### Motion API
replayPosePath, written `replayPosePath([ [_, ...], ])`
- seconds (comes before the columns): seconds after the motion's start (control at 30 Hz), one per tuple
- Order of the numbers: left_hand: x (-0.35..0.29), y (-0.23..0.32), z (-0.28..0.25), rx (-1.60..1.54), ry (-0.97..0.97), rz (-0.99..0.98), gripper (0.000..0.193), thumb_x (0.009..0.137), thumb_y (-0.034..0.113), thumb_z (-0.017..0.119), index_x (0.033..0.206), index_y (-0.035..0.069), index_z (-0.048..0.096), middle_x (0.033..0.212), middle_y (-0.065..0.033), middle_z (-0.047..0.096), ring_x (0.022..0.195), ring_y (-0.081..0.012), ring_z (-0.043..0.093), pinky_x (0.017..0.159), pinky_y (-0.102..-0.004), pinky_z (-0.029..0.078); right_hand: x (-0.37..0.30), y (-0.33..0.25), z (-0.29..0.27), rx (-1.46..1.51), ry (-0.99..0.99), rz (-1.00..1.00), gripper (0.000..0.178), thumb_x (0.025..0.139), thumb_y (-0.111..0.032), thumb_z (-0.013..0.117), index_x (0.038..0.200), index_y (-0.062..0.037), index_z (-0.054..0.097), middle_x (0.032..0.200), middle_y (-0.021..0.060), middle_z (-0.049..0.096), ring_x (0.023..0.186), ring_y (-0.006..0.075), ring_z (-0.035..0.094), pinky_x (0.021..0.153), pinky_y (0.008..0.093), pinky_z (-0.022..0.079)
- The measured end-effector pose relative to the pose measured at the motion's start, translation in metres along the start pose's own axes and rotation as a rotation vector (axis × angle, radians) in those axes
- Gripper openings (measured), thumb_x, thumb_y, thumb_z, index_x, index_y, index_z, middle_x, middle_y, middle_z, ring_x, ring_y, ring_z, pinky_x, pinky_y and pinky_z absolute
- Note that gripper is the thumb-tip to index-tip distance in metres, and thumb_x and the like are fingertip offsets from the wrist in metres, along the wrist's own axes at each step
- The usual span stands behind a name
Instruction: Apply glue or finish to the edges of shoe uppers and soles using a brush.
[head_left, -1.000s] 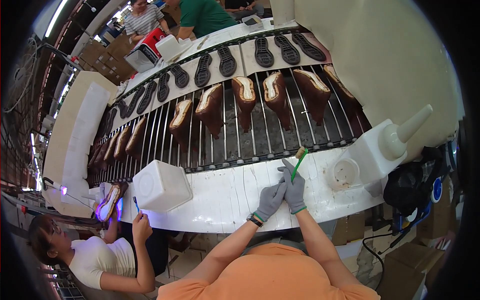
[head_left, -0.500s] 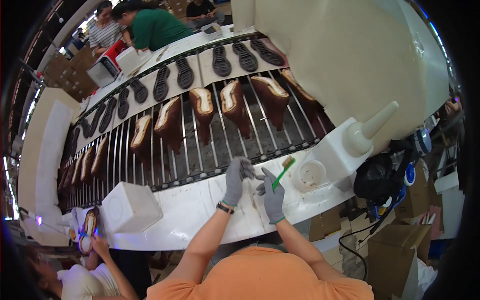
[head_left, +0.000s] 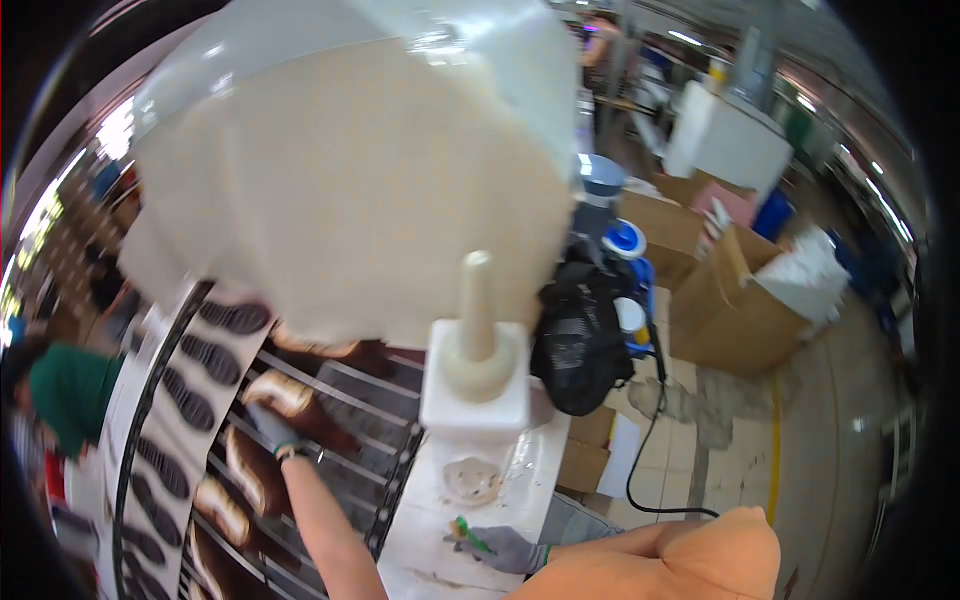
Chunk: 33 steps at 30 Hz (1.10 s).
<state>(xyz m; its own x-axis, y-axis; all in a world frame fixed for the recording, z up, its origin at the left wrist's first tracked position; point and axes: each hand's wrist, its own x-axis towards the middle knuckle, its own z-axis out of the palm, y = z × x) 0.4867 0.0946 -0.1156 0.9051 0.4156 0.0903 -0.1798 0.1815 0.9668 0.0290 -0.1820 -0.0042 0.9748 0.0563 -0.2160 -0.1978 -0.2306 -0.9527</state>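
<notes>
Since the earlier frame, the view had swung to the right and the left hand point(head_left: 272, 428) had gone from above the front edge out over the rack, while the right hand point(head_left: 505, 552) stayed back. Largest of all, we saw the pale cover point(head_left: 350, 180) hanging over the far end. Below it ran the barred rack point(head_left: 372, 425), with the white tabletop point(head_left: 420, 545) along its near side and a white bottle point(head_left: 475, 405) upright there. The brown upper point(head_left: 318, 418) lay on the bars, pale underside up, among other brown uppers point(head_left: 268, 487); beyond them lay a row of dark soles point(head_left: 187, 398). The left hand seemed to touch that upper, though we could not tell whether its grip had closed. The right grip was closed around a small green brush point(head_left: 474, 538) above the tabletop. We judged the step in hand to be taking hold of the upper; the next move called for a secure left grip, clear of the neighbouring uppers.
</notes>
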Motion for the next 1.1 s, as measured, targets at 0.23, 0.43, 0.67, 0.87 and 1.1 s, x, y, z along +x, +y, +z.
replayPosePath([
  [0.23, -0.054, 0.076, 0.060, -0.349, -0.247, -0.440, 0.067, 0.098, 0.059, 0.040, 0.144, 0.010, 0.039, 0.146, -0.0087, 0.043, 0.133, -0.0265, 0.042, 0.113, -0.0374, 0.031, 0.005, -0.008, -0.001, -0.113, -0.031, -0.126, 0.021, 0.097, -0.018, 0.052, 0.114, -0.0092, 0.061, 0.096, 0.0135, 0.066, 0.084, 0.0318, 0.065, 0.076, 0.0375, 0.051],
  [0.43, -0.102, 0.066, 0.027, -0.083, -0.161, -0.099, 0.067, 0.099, 0.055, 0.042, 0.145, 0.007, 0.037, 0.142, -0.0069, 0.045, 0.129, -0.0198, 0.042, 0.112, -0.0314, 0.029, 0.001, -0.007, -0.002, -0.048, 0.066, -0.274, 0.027, 0.093, -0.007, 0.051, 0.119, -0.0076, 0.059, 0.096, 0.0134, 0.067, 0.082, 0.0305, 0.066, 0.073, 0.0373, 0.052],
  [0.67, -0.308, 0.296, 0.014, -0.279, 0.315, 0.218, 0.063, 0.095, 0.046, 0.057, 0.135, -0.001, 0.044, 0.129, -0.0115, 0.051, 0.114, -0.0263, 0.054, 0.103, -0.0412, 0.043, 0.006, -0.013, -0.015, 0.082, 0.054, -0.461, 0.030, 0.093, -0.011, 0.057, 0.123, -0.0097, 0.062, 0.096, 0.0145, 0.068, 0.078, 0.0229, 0.067, 0.072, 0.0347, 0.052],
  [0.87, -0.478, 0.221, -0.111, 1.066, 0.507, 0.543, 0.031, 0.088, 0.015, 0.072, 0.111, -0.004, 0.065, 0.114, -0.0087, 0.067, 0.098, -0.0183, 0.060, 0.089, -0.0342, 0.050, -0.018, -0.090, -0.099, 0.018, 0.219, -0.088, 0.027, 0.092, -0.021, 0.064, 0.112, -0.0013, 0.067, 0.089, 0.0120, 0.070, 0.082, 0.0177, 0.066, 0.076, 0.0314, 0.051],
  [1.1, -0.608, 0.138, -0.175, 1.008, 0.308, 0.094, 0.042, 0.098, 0.023, 0.059, 0.129, -0.004, 0.053, 0.120, -0.0117, 0.062, 0.105, -0.0225, 0.056, 0.094, -0.0393, 0.044, -0.021, -0.082, -0.134, -0.443, 0.264, -0.337, 0.028, 0.094, -0.012, 0.055, 0.120, -0.0055, 0.065, 0.087, 0.0085, 0.066, 0.076, 0.0161, 0.061, 0.070, 0.0310, 0.047],
])
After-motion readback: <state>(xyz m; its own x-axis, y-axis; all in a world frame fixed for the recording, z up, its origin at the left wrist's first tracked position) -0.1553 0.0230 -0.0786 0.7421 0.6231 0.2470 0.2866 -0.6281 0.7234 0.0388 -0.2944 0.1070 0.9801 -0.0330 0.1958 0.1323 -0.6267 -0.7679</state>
